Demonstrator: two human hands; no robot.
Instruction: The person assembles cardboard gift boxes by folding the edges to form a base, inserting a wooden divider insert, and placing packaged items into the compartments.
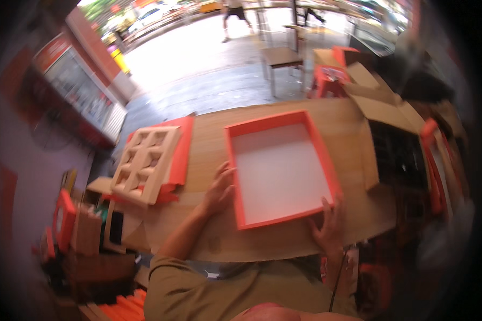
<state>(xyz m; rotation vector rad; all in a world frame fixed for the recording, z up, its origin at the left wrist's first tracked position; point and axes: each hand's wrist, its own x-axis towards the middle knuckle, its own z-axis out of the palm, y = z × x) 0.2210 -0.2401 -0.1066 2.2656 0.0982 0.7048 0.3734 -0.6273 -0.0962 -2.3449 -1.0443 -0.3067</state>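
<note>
A shallow orange-red box [281, 171] with a white inside lies open side up on the wooden table [209, 142]. My left hand [218, 188] rests against the box's left wall, fingers stretched along it. At the near right corner, my right hand [328, 224] touches the wall with its fingers apart. To the left, a tan tray insert [146, 165] with several square compartments lies partly over flat orange-red sheets [183, 155].
An open cardboard carton [393, 152] with a dark inside stands at the table's right. Other cartons and orange-red pieces [65, 219] crowd the left side. Beyond the table are a red stool [329, 80], a wooden chair [281, 56] and a glass-door fridge [77, 85].
</note>
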